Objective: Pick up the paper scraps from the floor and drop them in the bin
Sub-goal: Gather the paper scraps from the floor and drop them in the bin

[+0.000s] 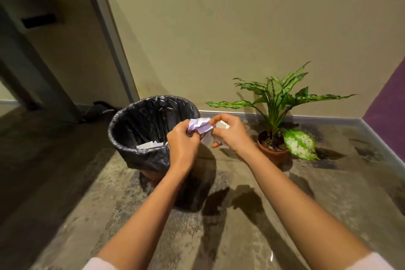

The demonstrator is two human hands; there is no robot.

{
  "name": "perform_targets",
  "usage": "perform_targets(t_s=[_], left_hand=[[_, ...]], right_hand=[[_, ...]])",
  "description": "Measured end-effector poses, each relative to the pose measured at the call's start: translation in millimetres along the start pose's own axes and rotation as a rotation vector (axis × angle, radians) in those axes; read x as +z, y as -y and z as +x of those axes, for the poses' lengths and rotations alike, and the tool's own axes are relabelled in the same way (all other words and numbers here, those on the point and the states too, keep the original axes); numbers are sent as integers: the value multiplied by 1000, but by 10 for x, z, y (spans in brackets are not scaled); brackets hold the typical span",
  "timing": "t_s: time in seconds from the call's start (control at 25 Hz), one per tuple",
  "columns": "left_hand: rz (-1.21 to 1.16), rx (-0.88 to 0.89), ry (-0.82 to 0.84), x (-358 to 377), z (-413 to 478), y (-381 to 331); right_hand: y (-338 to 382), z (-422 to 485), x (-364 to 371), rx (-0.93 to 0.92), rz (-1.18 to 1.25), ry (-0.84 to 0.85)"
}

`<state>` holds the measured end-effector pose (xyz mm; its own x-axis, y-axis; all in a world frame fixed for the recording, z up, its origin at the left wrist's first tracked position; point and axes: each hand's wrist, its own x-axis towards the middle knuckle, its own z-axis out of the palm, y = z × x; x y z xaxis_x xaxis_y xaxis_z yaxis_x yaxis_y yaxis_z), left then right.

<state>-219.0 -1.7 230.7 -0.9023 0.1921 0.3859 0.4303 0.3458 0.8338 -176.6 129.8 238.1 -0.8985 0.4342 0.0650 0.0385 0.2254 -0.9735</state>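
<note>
The crumpled pale-lilac paper scraps [200, 127] are held between both hands at the near right rim of the round bin lined with a black plastic bag [140, 125], partly over its mouth. Judged light, soft and easily crushed, they would best be pinched at the bunched folds, since loose edges may tear or slip free. The left hand [183, 143] has its grip closed on the lilac wad. The right hand [230, 132] has its grip curled shut around a whiter crumpled piece [222, 125]. Flat white scraps [150, 144] lie inside the bin. One small white sliver [271, 256] remains on the mottled concrete floor [241, 237].
</note>
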Motion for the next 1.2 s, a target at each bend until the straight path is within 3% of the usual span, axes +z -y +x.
perform_targets(t_s=[0.12, 0.24, 0.52, 0.68, 0.92, 1.2], left_hand=[[38, 20, -100, -310, 532, -20], [121, 7, -97, -571, 941, 172], [419, -138, 37, -793, 1160, 793], [517, -199, 80, -783, 1114, 928], [494, -69, 80, -609, 881, 699], [173, 215, 178, 10, 248, 198]], right_hand=[[422, 391, 308, -171, -103, -75], [590, 728, 640, -254, -276, -106], [516, 1134, 1088, -84, -470, 173], [407, 1148, 1115, -79, -456, 265], [289, 952, 805, -113, -437, 150], [-16, 306, -59, 17, -388, 16]])
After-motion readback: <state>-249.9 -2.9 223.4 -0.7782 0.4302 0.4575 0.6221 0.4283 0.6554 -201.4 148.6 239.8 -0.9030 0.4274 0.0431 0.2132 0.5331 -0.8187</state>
